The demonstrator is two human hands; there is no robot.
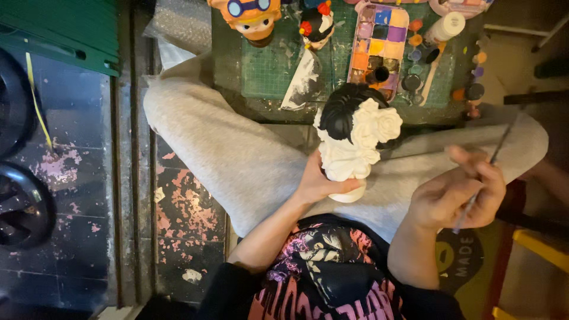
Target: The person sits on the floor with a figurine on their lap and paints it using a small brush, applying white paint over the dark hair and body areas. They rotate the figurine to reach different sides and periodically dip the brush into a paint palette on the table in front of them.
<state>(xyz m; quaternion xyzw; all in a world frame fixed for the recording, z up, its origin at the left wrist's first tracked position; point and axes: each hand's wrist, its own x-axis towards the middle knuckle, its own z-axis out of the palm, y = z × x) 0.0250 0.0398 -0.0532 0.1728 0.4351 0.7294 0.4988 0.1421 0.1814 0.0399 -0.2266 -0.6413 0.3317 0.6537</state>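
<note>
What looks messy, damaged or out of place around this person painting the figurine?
The floor at left is badly worn, its pinkish coating flaking off in patches. The green cutting mat is smeared with paint. The white figurine in the left hand looks intact, only its hair painted black.

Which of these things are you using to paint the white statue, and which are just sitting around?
In use: statue in left hand, brush in right hand, paint palette, paint pots.

Lying about: orange figure, small painted figure, green crate, black wheels.
</note>
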